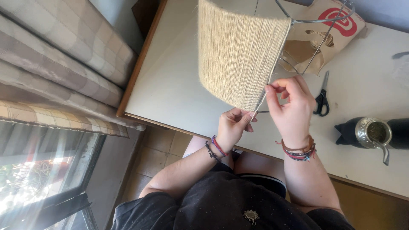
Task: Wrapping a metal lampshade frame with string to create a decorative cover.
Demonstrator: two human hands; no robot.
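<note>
Nearest the camera, left hand [232,125] pinches the twine end [254,114] at the lampshade frame's [238,51] lower wire; right hand [292,106] closes on the strand just above the surface [170,85]. Keeping it taut, each wrap tight beside the last, seems wise

I wear a black top [230,204]; beaded and cord bracelets circle my left wrist [215,149] and right wrist [299,151].
</note>
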